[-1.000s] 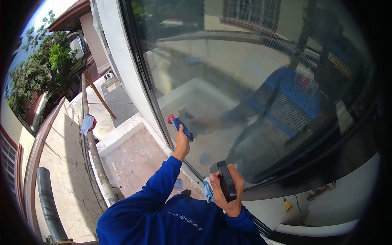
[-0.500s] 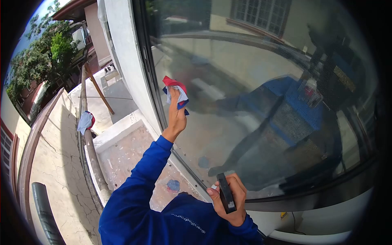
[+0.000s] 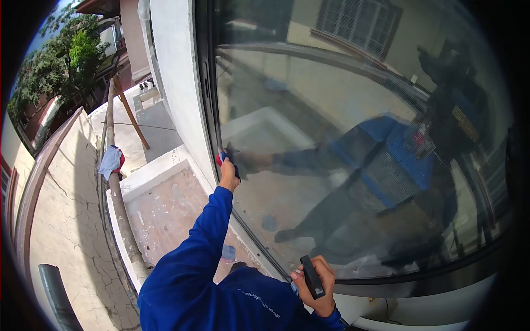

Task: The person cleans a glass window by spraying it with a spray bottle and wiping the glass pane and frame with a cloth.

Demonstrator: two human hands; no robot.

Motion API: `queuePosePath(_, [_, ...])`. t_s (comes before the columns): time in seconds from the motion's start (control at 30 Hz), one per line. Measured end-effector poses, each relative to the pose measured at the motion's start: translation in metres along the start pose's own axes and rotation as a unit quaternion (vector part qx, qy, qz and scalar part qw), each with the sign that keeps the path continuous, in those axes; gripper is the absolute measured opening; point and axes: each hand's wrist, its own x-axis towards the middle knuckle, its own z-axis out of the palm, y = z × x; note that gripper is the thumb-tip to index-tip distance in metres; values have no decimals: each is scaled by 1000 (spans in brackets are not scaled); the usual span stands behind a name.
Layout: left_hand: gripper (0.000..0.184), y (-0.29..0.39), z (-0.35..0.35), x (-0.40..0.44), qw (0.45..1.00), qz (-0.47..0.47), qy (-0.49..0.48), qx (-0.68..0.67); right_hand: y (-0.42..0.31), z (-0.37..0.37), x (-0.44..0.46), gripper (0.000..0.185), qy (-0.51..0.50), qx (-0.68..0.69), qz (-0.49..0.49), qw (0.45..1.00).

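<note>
My left hand reaches out to the glass pane with its fingers closed on a crumpled cloth. Only bits of red and dark blue of the cloth show, and it sits low by the pane's left frame. Nearer my body, my right hand is wrapped round a black bar-shaped object. A small pale part shows beside the bar; its exact kind I cannot make out. The glass mirrors my blue sleeves and the walls behind me.
A second cloth hangs over a long pole at left. Below lies a speckled ledge with a greyish-blue patch on it. A cracked wall and a dark pipe stand further left.
My left hand has moved down with the cloth, closer to the left window frame, and more of the cloth is now hidden. My right hand still holds the black bar, slightly lower.
</note>
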Motion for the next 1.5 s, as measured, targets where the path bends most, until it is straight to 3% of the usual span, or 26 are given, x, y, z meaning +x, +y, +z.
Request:
queuePosePath(0.03, [42, 28, 11, 30, 991, 74, -100, -42, 5, 2, -2, 24, -7, 5, 3, 1000])
queuePosePath(0.13, [47, 138, 101, -35, 959, 275, -58, 34, 8, 2, -1, 24, -19, 15, 17, 1000])
queuePosePath(0.2, [52, 186, 122, -114, 875, 377, -112, 282, 11, 0, 1, 23, -21, 9, 20, 1000])
queuePosePath(0.3, [51, 221, 168, -156, 769, 567, -199, 217, 12, 1, 3, 23, -19, 11, 37, 999])
queuePosePath(0.33, [55, 238, 174, -134, 747, 590, -191, 239, 13, 1, 2, 22, -25, 13, 41, 999])
queuePosePath(0.47, [55, 245, 154, -70, 771, 571, -173, 223, 14, 0, 1, 22, -33, 14, 34, 999])
queuePosePath(0.57, [59, 172, 94, -39, 819, 502, -122, 249, 19, -1, -2, 23, -20, 4, 41, 999])
queuePosePath(0.63, [60, 88, 40, 10, 807, 531, -42, 255, 22, -4, -5, 24, -16, 2, 43, 999])
queuePosePath(0.7, [58, 19, -19, 32, 902, 321, -32, 289, 22, -4, -6, 24, -14, 9, 28, 999])
queuePosePath(0.73, [55, -20, -43, 62, 958, 189, 3, 216, 20, -4, -6, 24, -22, 5, 25, 999])
queuePosePath(0.8, [51, -79, -78, 81, 998, -2, 6, 57, 16, -4, -8, 25, -44, -5, 20, 999])
queuePosePath(0.9, [50, -69, -37, 34, 986, 99, 46, 122, 10, -2, -10, 27, -67, 5, -2, 998])
queuePosePath(0.93, [50, -47, -16, 8, 969, 196, 18, 151, 12, -4, -14, 27, -66, 5, 4, 998])
queuePosePath(1.03, [49, 68, 80, -74, 880, 431, -135, 148, 21, -9, -20, 27, -59, 7, 19, 998])
queuePosePath(1.1, [44, 145, 138, -123, 780, 578, -172, 168, 27, -11, -24, 27, -56, 16, 27, 998])
queuePosePath(1.13, [43, 177, 152, -131, 770, 582, -164, 204, 26, -10, -25, 27, -59, 17, 35, 998])
queuePosePath(1.17, [42, 198, 154, -130, 804, 527, -133, 241, 24, -10, -28, 27, -65, 18, 43, 997])
queuePosePath(1.27, [50, 162, 136, -107, 785, 580, -52, 213, 26, -7, -25, 26, -66, 24, 34, 997])
queuePosePath(1.33, [53, 109, 72, -37, 834, 467, -22, 295, 29, -8, -32, 26, -62, 25, 30, 997])
queuePosePath(1.4, [63, 61, 13, -22, 859, 328, -13, 393, 36, -12, -33, 26, -56, 21, 14, 998])
queuePosePath(1.43, [64, 38, -12, 3, 847, 333, 3, 414, 33, -12, -32, 27, -60, 28, 16, 998])
queuePosePath(1.5, [61, 50, 9, -27, 823, 389, 3, 414, 25, -14, -27, 28, -67, 40, 22, 997])
